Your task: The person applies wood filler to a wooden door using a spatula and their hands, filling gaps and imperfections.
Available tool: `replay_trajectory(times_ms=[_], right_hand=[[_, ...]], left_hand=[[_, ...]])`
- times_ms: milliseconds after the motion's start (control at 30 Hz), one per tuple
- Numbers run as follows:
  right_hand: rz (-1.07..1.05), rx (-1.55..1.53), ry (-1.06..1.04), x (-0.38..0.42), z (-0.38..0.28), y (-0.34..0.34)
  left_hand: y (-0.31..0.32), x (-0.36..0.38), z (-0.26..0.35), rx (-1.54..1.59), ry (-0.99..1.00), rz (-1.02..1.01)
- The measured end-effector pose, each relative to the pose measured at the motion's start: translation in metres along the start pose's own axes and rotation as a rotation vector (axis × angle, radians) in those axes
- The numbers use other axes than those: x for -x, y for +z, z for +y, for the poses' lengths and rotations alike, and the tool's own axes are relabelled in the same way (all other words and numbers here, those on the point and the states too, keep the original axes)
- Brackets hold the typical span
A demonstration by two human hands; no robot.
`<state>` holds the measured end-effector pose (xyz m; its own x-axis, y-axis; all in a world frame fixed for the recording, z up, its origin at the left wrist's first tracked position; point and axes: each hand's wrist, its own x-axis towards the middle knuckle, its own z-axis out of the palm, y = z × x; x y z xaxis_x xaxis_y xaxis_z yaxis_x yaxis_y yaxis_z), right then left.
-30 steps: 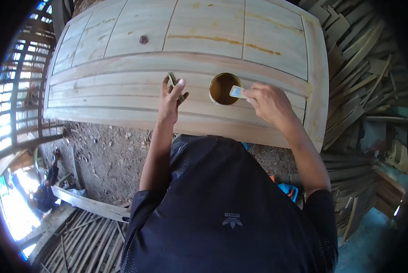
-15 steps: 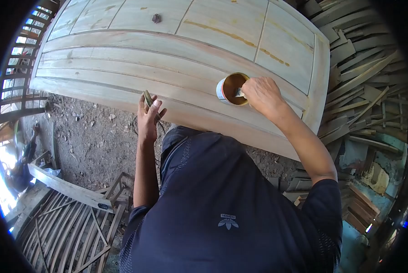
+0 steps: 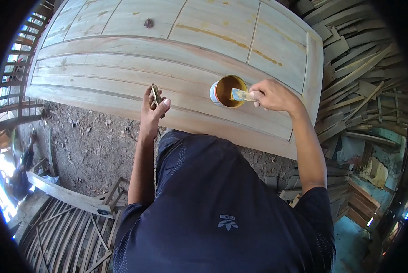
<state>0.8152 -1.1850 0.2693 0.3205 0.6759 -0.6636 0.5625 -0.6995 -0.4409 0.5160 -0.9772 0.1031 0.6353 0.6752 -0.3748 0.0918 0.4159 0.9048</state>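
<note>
My right hand (image 3: 274,95) is closed on a small flat scraper (image 3: 243,95), whose pale blade reaches over the mouth of an open can (image 3: 214,93). Brownish-yellow material coats the inside of the can, which stands on a large pale wooden panel (image 3: 122,77). Over the panel's near edge, my left hand (image 3: 154,111) grips a thin flat piece (image 3: 156,94) between thumb and fingers, tilted up on its edge. Yellow-brown streaks mark the far sections of the panel.
A small dark lump (image 3: 148,22) lies on the panel. Stacked wood strips (image 3: 358,95) fill the right side. At lower left are a slatted frame (image 3: 63,232) and a plank (image 3: 70,195). Bare ground (image 3: 85,145) shows below the panel; a person (image 3: 24,170) is at far left.
My right hand has drawn the scraper up from inside the can, so its blade now shows over the opening. My left hand has turned slightly and moved right, still holding the flat piece.
</note>
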Motion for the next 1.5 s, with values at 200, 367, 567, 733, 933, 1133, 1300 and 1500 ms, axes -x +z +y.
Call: replay_trajectory(times_ms=[200, 367, 567, 733, 933, 1133, 1300, 1500], right_hand=[[0.286, -0.062, -0.2, 0.008, 0.034, 0.027], [0.423, 0.388, -0.226, -0.001, 0.012, 0.045], [0.389, 0.73, -0.196, -0.029, -0.004, 0.055], [0.34, 0.802, -0.149, -0.033, -0.019, 0.052], [0.142, 0.588, -0.118, -0.022, -0.018, 0.023], [0.065, -0.185, 0.053, 0.005, 0.007, 0.004], [0.204, -0.398, -0.035, 0.014, 0.056, 0.043], [0.673, -0.054, -0.402, 0.004, 0.055, 0.103]], left_hand=[[0.016, -0.002, 0.003, 0.072, 0.007, -0.003], [0.012, -0.007, 0.0, -0.076, -0.053, -0.109], [0.013, -0.003, 0.0, -0.071, -0.04, -0.094], [0.002, 0.001, -0.007, -0.067, -0.063, -0.052], [-0.017, 0.005, -0.014, -0.065, -0.049, 0.016], [-0.032, 0.009, -0.016, -0.015, -0.004, 0.068], [-0.033, 0.014, -0.024, -0.014, -0.005, 0.041], [-0.013, 0.031, -0.016, -0.334, 0.037, -0.277]])
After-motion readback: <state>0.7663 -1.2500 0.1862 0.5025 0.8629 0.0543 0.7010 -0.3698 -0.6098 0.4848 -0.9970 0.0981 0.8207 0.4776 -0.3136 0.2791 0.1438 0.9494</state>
